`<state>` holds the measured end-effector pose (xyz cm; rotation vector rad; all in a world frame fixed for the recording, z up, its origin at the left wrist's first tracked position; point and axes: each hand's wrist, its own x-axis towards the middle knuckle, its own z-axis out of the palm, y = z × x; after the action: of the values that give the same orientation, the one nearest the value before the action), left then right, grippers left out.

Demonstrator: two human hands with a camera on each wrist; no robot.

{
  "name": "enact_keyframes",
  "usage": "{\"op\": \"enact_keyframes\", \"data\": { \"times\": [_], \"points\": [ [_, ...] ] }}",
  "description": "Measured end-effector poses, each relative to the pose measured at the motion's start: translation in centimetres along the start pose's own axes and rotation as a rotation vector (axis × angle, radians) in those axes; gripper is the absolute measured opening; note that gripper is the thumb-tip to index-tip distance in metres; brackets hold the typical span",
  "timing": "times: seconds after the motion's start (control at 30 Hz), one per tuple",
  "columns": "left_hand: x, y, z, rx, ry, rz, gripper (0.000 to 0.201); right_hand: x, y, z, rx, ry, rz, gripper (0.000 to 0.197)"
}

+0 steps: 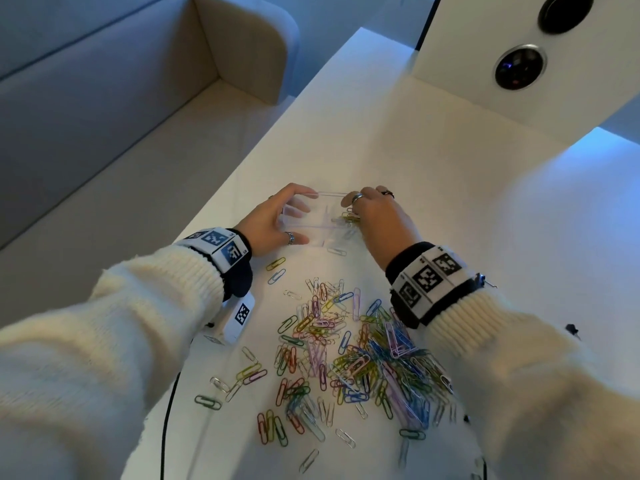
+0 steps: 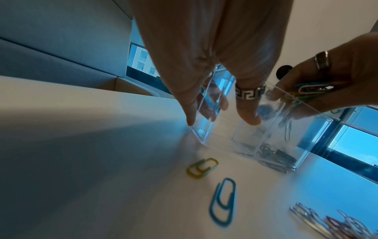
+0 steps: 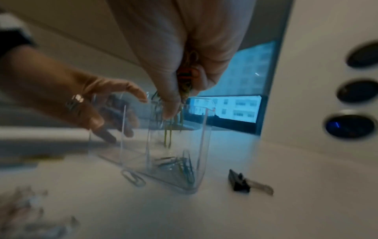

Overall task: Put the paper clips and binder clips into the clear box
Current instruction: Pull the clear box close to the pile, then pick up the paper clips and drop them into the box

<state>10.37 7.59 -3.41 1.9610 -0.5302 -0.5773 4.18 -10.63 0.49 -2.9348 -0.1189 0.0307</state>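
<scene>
A clear box (image 1: 332,195) with a divider stands on the white table (image 1: 433,161). My left hand (image 1: 298,218) grips its left end, thumb on the near wall and fingers over the far rim (image 2: 220,119). My right hand (image 1: 353,209) pinches a bunch of coloured paper clips (image 3: 184,84) above the right compartment, and some hang down into it. Several clips (image 3: 180,163) lie on that compartment's floor (image 2: 272,153). A big pile of coloured paper clips (image 1: 346,358) is spread on the table between my forearms. A black binder clip (image 3: 241,181) lies right of the box.
A yellow clip (image 2: 202,168) and a blue clip (image 2: 223,202) lie loose near my left hand. The table's left edge borders a beige sofa (image 1: 104,98). A white panel with round sockets (image 1: 519,64) rises at the back right. A black cable (image 1: 169,410) runs off the front edge.
</scene>
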Motion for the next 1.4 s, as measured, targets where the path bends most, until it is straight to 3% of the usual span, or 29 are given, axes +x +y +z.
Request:
{"op": "enact_keyframes", "data": {
  "times": [0.2, 0.43, 0.57, 0.63, 0.7, 0.77, 0.97, 1.03, 1.13, 1.27, 1.3, 1.4],
  "points": [
    [0.1, -0.1, -0.1, 0.009, 0.001, 0.0, 0.063, 0.0, 0.7, -1.2, 0.595, 0.141, 0.189, 0.03],
    [0.3, -0.1, -0.1, 0.004, -0.014, -0.004, 0.062, -1.3, 1.2, -1.3, 0.874, 0.172, 0.192, 0.031],
    [0.3, -0.2, -0.1, 0.016, -0.023, -0.008, 0.064, -1.9, 1.9, -1.2, 0.627, 0.255, 0.089, 0.019],
    [0.3, -0.3, -0.2, 0.02, -0.024, -0.005, 0.064, -1.8, 1.7, -1.1, 0.379, 0.112, 0.01, 0.025],
    [0.3, -0.3, -0.2, 0.022, -0.019, -0.006, 0.064, -1.6, 1.2, -0.8, 0.045, -0.133, -0.04, 0.038],
    [0.3, -0.2, -0.1, 0.028, -0.016, -0.009, 0.063, -1.2, 0.5, -0.5, -0.194, -0.259, -0.063, 0.038],
    [0.3, -0.1, 0.1, 0.034, -0.008, -0.018, 0.062, 0.5, -0.5, 0.5, -0.228, -0.374, 0.095, 0.013],
    [0.3, 0.0, 0.0, 0.04, -0.017, -0.025, 0.062, 0.5, -0.3, 0.3, -0.209, -0.379, 0.101, 0.018],
    [0.3, 0.1, -0.2, 0.051, -0.028, -0.033, 0.061, -0.3, -0.1, -0.4, -0.131, -0.282, 0.062, 0.032],
    [0.2, 0.3, -0.1, 0.046, -0.026, -0.028, 0.062, -4.2, -1.5, -1.4, 0.066, 0.332, -0.13, 0.02],
    [0.1, 0.3, -0.1, 0.042, -0.018, -0.027, 0.062, -5.2, -1.9, -1.0, 0.085, 0.397, -0.189, 0.02],
    [0.1, 0.3, -0.1, 0.058, -0.01, -0.036, 0.062, -7.7, -3.8, 1.8, 0.125, 0.195, -0.335, 0.027]
  ]
}}
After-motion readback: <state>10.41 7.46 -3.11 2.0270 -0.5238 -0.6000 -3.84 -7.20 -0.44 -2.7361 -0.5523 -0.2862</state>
